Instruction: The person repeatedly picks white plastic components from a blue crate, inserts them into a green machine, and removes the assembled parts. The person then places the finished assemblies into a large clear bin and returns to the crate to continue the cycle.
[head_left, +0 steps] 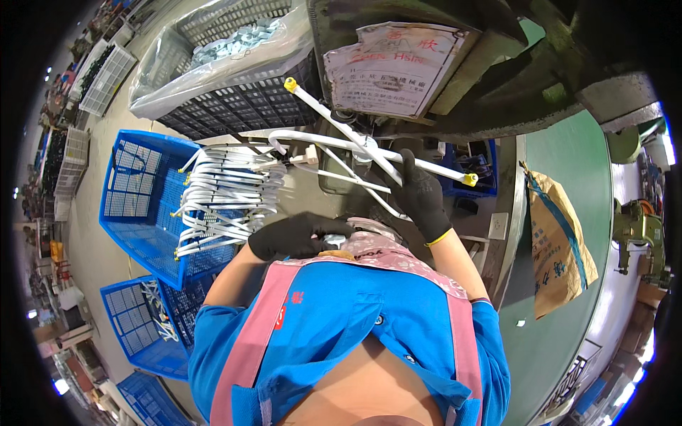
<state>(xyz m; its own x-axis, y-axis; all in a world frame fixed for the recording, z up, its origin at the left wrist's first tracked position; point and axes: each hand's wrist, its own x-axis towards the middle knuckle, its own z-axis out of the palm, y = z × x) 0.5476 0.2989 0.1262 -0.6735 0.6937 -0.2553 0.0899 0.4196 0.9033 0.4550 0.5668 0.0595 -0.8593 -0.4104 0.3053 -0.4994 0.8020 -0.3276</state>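
Note:
My right hand [422,197], in a black glove, is closed around a white bent-tube frame [328,116] near where its tubes cross. Yellow caps [469,179] sit on tube ends, and a pale bracket [366,149] lies at a crossing. Low in front of my apron, my left hand [291,237], also black-gloved, has its fingers curled around a small silvery metal piece [334,240], mostly hidden. Left of the frame, a stack of similar white bent tubes [231,188] rests over a blue crate [145,213].
A black crate [213,113] with a plastic liner holds small metal pieces [241,41] at the far left. A heavy dark machine with a label plate [398,67] stands ahead. On the right, a brown paper sack [558,248] lies on a green surface [561,156]. Another blue crate [128,323] stands lower left.

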